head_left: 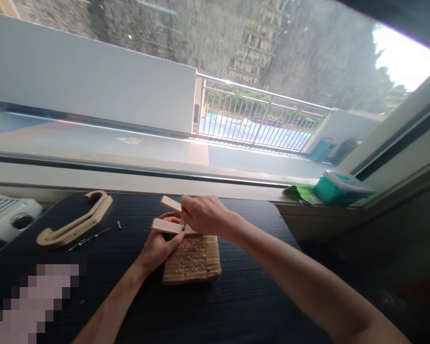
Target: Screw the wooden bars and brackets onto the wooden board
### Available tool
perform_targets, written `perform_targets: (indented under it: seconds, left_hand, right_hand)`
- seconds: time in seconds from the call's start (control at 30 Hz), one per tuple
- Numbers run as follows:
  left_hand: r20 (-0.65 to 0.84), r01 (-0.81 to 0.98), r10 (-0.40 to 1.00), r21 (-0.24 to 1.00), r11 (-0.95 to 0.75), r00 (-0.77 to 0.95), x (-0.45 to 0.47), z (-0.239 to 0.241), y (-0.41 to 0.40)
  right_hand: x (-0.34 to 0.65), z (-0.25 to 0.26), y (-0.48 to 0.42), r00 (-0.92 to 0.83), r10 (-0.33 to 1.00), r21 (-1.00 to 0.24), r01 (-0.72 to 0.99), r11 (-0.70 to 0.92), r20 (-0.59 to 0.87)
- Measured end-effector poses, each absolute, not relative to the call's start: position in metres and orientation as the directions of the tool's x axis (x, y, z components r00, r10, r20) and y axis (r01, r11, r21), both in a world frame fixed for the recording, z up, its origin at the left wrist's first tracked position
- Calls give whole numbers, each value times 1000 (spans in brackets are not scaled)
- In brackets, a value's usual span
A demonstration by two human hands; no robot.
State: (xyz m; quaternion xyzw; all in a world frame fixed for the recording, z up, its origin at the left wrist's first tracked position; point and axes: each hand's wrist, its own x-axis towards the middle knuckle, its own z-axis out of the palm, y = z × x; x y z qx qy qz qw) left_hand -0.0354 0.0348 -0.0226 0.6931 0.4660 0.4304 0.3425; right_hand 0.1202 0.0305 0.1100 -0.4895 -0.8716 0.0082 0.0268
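Note:
My left hand (158,246) grips a flat pale wooden piece (165,225) from below, just above a wooden block (193,262) dotted with several small holes or bits. My right hand (200,214) is closed in a pinch over that piece, pressing something small and dark into it; a second pale wooden piece (171,204) sticks out behind its fingers. Both hands are over the dark ribbed tabletop (236,306).
A curved wooden frame (77,223) lies at the left with thin metal rods (89,239) and a small screw (119,224) beside it. A white device (7,217) sits at the far left. On the window sill are a teal box (340,188) and a green cloth (301,192).

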Motion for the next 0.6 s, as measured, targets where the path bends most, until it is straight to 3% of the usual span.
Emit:
perform_targets:
  seconds: [0.13,0.43,0.6]
  left_hand:
    - [249,369,955,883,-292,160,-36,-23,34]
    - [234,368,957,886,-283,173,-39,-28,36]
    - [265,358,951,882,-305,158,-39,-29,37]
  right_hand:
    - [121,114,35,-393,920,-55,918,393,4]
    - [114,130,34,-643,764,-32,765,643,-50]
    - [111,117,36,-597,801,-55,802,594,-53]
